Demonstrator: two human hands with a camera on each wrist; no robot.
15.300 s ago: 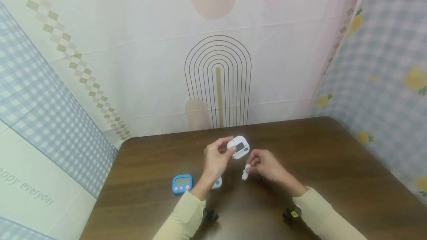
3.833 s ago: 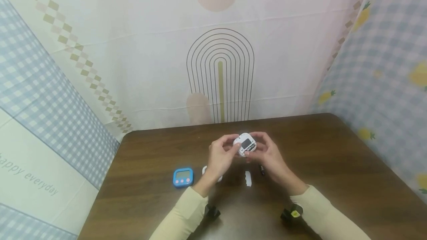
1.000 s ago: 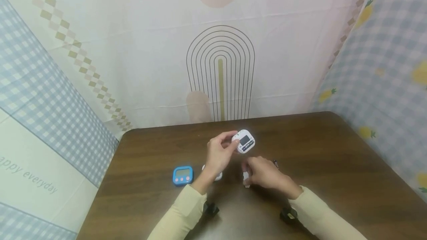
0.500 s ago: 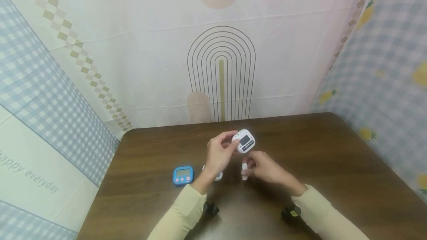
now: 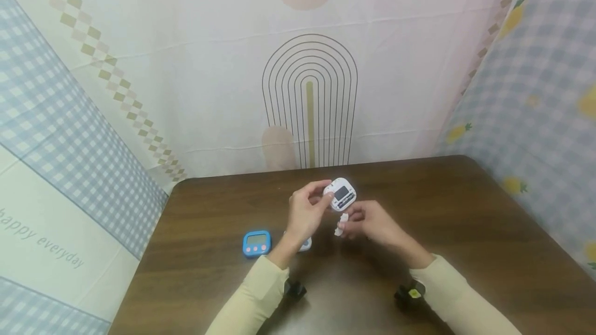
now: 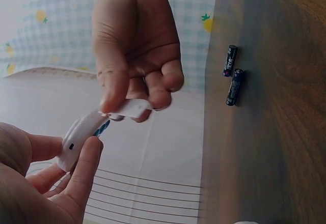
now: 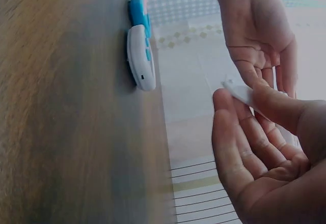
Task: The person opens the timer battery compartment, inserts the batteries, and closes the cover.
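My left hand (image 5: 304, 214) pinches white timer (image 5: 340, 193) by left edge, closed just to its thickness; timer right and far of blue timer (image 5: 256, 244). My right hand (image 5: 374, 224) pinches white cover (image 5: 343, 219), just nearer. Best: timer steady, cover squared over batteries (image 5: 346, 201), light pressure.

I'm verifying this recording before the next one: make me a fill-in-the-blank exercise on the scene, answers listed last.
The right hand pinches a small cover coloured ____.
The left hand holds a white timer; including it, the timers in the head view number ____.
In the left wrist view, the loose batteries on the table number ____.
The leftmost timer in the head view has a frame coloured ____.
Missing words: white; three; two; blue.
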